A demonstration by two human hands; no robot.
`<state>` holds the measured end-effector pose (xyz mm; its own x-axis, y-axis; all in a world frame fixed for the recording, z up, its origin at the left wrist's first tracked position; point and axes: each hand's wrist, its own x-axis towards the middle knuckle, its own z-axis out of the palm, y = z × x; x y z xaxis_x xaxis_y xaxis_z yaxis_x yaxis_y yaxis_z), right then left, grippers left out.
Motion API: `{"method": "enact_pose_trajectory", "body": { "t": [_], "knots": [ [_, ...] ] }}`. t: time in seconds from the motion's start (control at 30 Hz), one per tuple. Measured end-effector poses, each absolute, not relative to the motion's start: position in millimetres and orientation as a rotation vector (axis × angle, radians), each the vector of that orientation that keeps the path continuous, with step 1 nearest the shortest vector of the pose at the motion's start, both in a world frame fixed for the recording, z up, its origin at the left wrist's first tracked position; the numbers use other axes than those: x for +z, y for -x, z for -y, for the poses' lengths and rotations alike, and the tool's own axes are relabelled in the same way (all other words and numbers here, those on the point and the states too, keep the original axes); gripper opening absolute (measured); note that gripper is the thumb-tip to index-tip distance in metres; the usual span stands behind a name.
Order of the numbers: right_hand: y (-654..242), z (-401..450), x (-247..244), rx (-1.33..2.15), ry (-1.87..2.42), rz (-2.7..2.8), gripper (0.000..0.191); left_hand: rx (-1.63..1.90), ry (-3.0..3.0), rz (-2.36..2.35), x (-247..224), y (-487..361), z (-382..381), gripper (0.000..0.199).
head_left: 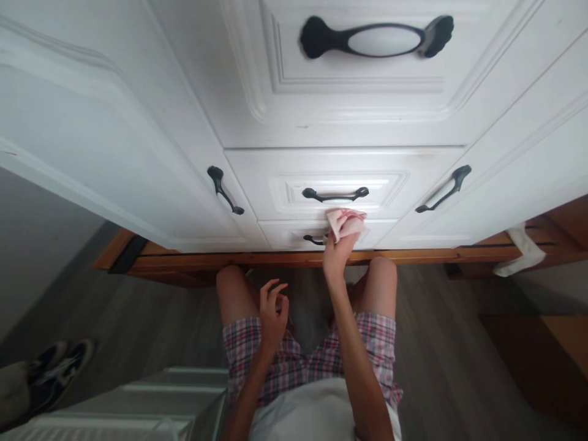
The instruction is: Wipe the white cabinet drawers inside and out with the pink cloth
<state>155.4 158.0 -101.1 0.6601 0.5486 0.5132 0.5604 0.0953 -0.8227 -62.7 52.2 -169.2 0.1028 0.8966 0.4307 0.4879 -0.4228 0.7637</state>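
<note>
Nearest, a black handle [337, 40] is fixed to a white drawer [358, 131]. A pink cloth [348, 223] is grasped in the right hand [337, 254] at the lowest drawer [289, 234], seemingly being worked there; steady pressure would be called for. The left hand [274, 315] is held empty, loosely curled.

white or pale top [312, 413] | plaid shorts [307, 361] in pink, grey, white and dark tones, hems above the knees | forearms without sleeves | both hands bare, no gloves
</note>
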Motion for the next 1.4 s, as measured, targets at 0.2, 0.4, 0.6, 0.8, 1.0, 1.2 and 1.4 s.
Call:
{"method": "enact_pose_trajectory", "body": {
  "t": [0.2, 0.4, 0.6, 0.8, 1.0, 1.2, 1.4],
  "knots": [
    [-42.0, -182.1, -109.5, 0.052, 1.708, 1.373, 0.042, 1.259, -1.749, -1.533, -181.6, 102.2, -22.2, 0.022],
    [-8.0, -186.8, -160.8, 0.208, 1.87, 1.521, 0.021, 1.262, -1.851, -1.464, -153.9, 94.2, -41.8, 0.022],
    [-84.6, -152.1, -219.9, 0.262, 1.871, 1.072, 0.052, 1.244, -1.897, -1.269, -131.5, 60.0, -54.7, 0.024],
    [-202.0, -136.9, -214.9, 0.052, 1.862, 0.713, 0.063, 1.096, -1.961, -1.147, -138.6, 39.7, -40.1, 0.026],
    [-235.7, -140.5, -161.4, -0.119, 1.647, 0.767, 0.064, 0.975, -2.027, -1.079, -153.0, 38.9, -32.0, 0.029],
    [-189.0, -159.3, -102.5, -0.131, 1.68, 0.832, 0.069, 0.961, -2.021, -1.09, -158.6, 52.8, -33.8, 0.029],
    [-90.7, -174.8, -86.3, -0.038, 1.659, 1.348, 0.039, 0.983, -1.967, -1.124, -161.4, 63.8, -34.3, 0.03]
  ]
}}
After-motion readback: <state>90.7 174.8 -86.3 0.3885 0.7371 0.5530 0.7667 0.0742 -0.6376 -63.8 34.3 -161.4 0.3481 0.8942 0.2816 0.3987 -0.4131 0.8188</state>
